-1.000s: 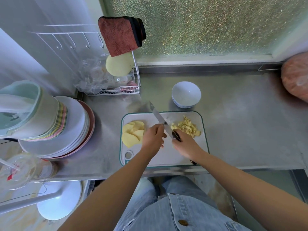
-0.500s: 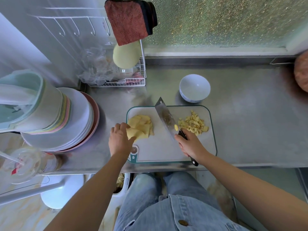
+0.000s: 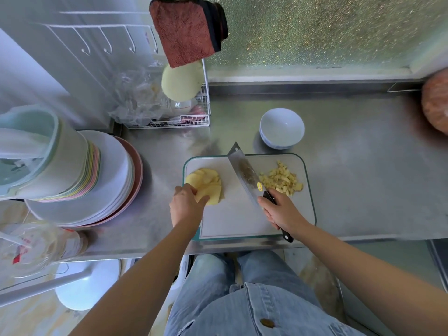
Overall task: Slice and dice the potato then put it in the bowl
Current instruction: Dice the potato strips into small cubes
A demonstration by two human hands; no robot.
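Observation:
A white cutting board with a green rim lies on the steel counter. Yellow potato slices are piled at its left end, and my left hand grips the near edge of that pile. Diced potato sits in a heap at the board's right end. My right hand holds the black handle of a cleaver, its blade angled up and to the left between slices and dice. A white bowl stands empty just beyond the board.
Stacked plates and bowls crowd the counter's left side. A wire rack with plastic bags stands at the back left, a brown cloth hanging above it. A reddish object sits at the far right. A plastic jar sits near left.
My left hand moved from the board's middle to the slices at the left and took hold of them. The cleaver lifted and now angles over the board's middle.

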